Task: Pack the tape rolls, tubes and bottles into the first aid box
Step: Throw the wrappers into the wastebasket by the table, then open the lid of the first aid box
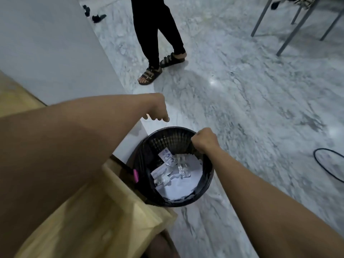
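No tape roll, tube, bottle or first aid box is in view. A black mesh waste basket (206, 175) stands on the floor below me, holding white paper and empty blister packs (168, 159). My right hand (204, 140) is a closed fist on the basket's far right rim. My left hand (158, 108) hangs above the basket's far left side, back towards me and fingers curled downward. Its palm side is hidden and I see nothing in it.
Another person's legs in black trousers and sandals (160, 69) stand just beyond the basket. A white panel (55, 53) rises on the left, and yellow fabric (93, 220) covers the lower left. Metal chair legs (290, 30) stand at top right. A black cable (325, 164) loops on the marble floor.
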The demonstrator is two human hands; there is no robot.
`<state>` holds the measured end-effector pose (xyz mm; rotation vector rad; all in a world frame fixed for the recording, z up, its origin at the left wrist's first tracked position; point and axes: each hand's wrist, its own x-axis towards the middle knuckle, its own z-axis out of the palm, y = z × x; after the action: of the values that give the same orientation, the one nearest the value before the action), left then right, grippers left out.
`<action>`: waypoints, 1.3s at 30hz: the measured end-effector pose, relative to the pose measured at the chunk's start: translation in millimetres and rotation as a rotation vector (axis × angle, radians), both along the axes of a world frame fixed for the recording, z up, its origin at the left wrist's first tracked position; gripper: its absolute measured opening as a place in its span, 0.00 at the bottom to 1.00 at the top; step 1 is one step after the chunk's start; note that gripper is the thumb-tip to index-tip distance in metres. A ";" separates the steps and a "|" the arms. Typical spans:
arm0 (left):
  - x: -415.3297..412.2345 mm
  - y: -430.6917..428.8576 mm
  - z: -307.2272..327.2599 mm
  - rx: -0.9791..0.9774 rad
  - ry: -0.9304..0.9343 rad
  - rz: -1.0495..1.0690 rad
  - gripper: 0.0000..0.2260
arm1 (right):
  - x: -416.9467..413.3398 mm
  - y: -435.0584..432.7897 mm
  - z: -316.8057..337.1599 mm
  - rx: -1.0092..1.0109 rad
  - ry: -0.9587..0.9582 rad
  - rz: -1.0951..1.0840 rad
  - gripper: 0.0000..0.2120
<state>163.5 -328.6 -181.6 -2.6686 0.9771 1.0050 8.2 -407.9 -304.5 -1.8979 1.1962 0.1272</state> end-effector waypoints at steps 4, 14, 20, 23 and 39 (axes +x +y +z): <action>-14.4 31.5 41.0 -0.026 -0.325 -0.244 0.20 | 4.0 6.7 56.1 -0.113 -0.053 0.160 0.07; -59.9 154.3 163.8 -0.164 -0.799 -0.310 0.22 | -11.6 73.7 228.2 -0.496 -0.190 0.545 0.27; -102.2 247.6 219.2 -0.208 -0.944 -0.159 0.24 | -28.1 142.9 301.5 -0.661 -0.277 0.688 0.20; -121.9 300.8 237.9 -0.200 -1.006 -0.102 0.24 | -38.5 179.2 325.8 -0.735 -0.305 0.749 0.24; -231.8 527.5 255.9 -0.185 -1.099 0.364 0.24 | -66.9 373.0 377.6 -0.835 -0.620 1.060 0.25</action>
<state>-68.2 198.8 74.4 -2.8895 0.3386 -0.5913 -58.8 -34.9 73.1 -2.8069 -0.3362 -0.4366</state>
